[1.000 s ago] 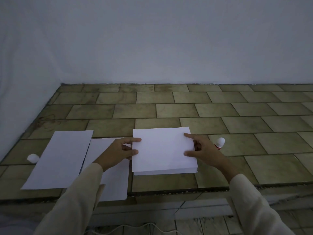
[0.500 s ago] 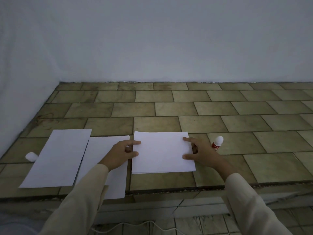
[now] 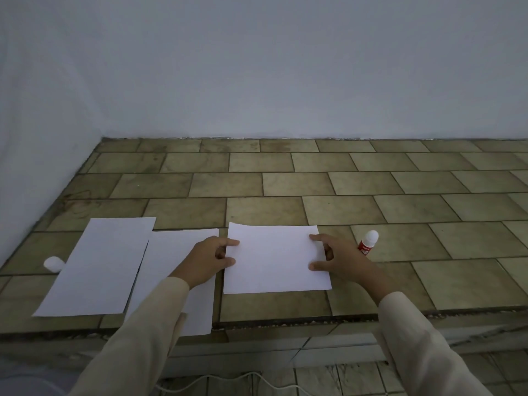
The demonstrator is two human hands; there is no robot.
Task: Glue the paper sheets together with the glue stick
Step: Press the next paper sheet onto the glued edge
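White paper sheets (image 3: 274, 258) lie flat on the tiled counter (image 3: 371, 212) in front of me. My left hand (image 3: 205, 260) grips their left edge, with the index finger and thumb on top. Across from it, my right hand (image 3: 340, 261) holds the right edge the same way. A glue stick (image 3: 368, 242) with a red label and a white rounded top stands just right of my right hand. A small white cap (image 3: 53, 264) lies at the far left.
Two more white sheets lie to the left: one (image 3: 97, 267) overlaps another (image 3: 174, 250) that hangs over the counter's front edge (image 3: 285, 318). A white wall closes the back and left. A white cable (image 3: 228, 380) runs on the floor below.
The sheets were slightly raised at the front with their layers showing. They now lie flat and squared up. Both hands have stayed at the sheets' edges.
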